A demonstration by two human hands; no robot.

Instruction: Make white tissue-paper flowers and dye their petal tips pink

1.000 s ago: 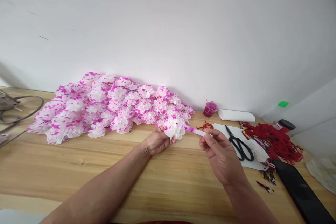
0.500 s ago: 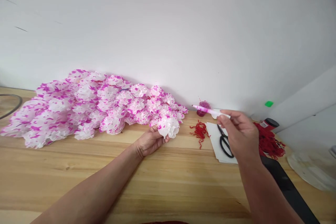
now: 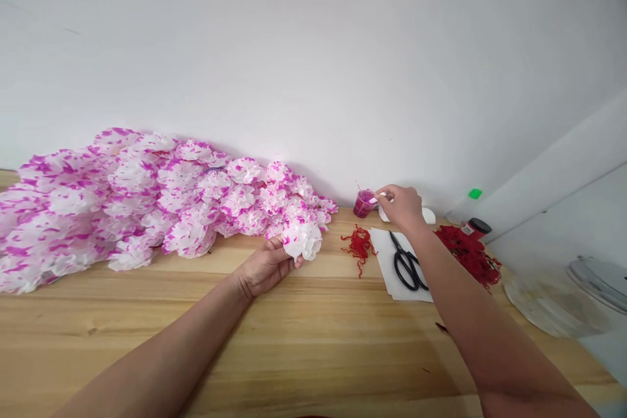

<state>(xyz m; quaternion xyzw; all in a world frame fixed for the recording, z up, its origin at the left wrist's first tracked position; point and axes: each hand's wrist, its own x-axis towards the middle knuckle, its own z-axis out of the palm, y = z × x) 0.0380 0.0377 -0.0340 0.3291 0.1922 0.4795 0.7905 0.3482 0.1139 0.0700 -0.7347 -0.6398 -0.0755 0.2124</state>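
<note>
My left hand (image 3: 270, 268) holds a white tissue-paper flower (image 3: 302, 240) with a few magenta marks, pinched from below at the right end of the flower pile. My right hand (image 3: 402, 206) grips a slim white brush (image 3: 376, 199), fingers closed near its end. The brush's tip is at the mouth of a small clear cup (image 3: 363, 206) with purple-magenta liquid, and the cup hides it. Many similar paper flowers (image 3: 181, 189) with magenta-tipped petals lie heaped along the wall.
Red yarn scraps (image 3: 359, 246) lie before the cup. Black-handled scissors (image 3: 407, 268) rest on white paper sheets (image 3: 386, 274). Behind my right arm are a red yarn heap (image 3: 470, 255) and a black-and-red container (image 3: 476, 227). A clear round lid (image 3: 543, 307) sits at the right edge.
My right hand has moved away from me and left, bringing the brush from mid-air to the cup. The left hand still holds the flower. The view has shifted slightly right.
</note>
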